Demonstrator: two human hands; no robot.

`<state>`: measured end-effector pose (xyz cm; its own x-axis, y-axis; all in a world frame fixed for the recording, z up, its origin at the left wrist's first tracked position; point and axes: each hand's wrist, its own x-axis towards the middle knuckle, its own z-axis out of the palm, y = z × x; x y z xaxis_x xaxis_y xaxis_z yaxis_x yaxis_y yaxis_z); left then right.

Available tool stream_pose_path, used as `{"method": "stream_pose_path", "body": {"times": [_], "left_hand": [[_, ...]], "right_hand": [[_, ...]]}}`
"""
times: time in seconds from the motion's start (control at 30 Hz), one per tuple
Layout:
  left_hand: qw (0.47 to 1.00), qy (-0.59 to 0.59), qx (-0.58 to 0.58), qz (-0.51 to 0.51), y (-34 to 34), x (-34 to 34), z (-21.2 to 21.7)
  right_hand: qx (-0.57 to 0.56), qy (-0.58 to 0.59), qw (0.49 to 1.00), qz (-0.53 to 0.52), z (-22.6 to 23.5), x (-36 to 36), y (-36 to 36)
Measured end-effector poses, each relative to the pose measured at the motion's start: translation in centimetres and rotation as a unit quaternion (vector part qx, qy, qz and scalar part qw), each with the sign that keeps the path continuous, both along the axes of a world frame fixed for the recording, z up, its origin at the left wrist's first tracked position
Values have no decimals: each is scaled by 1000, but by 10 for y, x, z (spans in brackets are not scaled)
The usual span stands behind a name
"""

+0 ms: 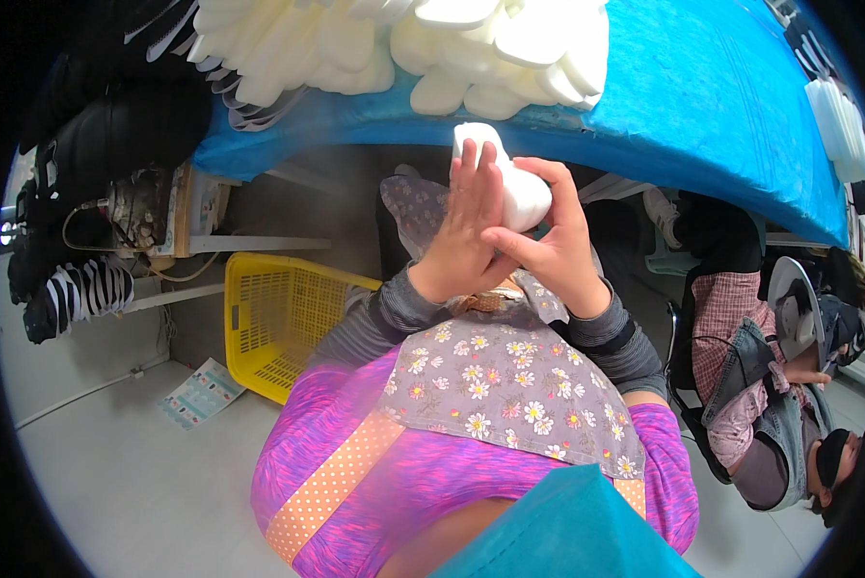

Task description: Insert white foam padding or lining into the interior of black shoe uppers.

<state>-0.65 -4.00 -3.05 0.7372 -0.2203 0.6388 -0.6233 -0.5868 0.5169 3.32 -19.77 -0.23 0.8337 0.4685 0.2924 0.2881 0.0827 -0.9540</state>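
Note:
I hold a white foam insole-shaped piece in front of me, just below the edge of the blue-covered table. My left hand lies flat against its left side with the fingers straight up. My right hand wraps around it from the right and below. A heap of the same white foam pieces lies on the table above my hands. I wear grey striped sleeves and a floral apron over a purple garment.
A yellow plastic basket stands on the floor at my left. Dark and striped shoe parts hang at the far left. Another person sits at the right with a shoe piece. A stack of white sheets lies on the table's right end.

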Motion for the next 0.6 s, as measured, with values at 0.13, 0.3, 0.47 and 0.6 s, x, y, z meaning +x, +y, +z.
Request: {"method": "stream_pose_path", "body": {"times": [0.13,0.3,0.47,0.6], "left_hand": [[988,39,-115,-99,16,-2,-5],[946,79,-315,6,31,-1,4],[834,280,-465,-98,41,-7,8],[827,293,-472,-84,36,-11,14]], "right_hand": [[17,56,998,-27,-1,3,-4],[38,55,998,-15,-1,8,-27],[-3,21,999,46,-5,10,-40],[30,66,996,57,-7,7,-39]]}}
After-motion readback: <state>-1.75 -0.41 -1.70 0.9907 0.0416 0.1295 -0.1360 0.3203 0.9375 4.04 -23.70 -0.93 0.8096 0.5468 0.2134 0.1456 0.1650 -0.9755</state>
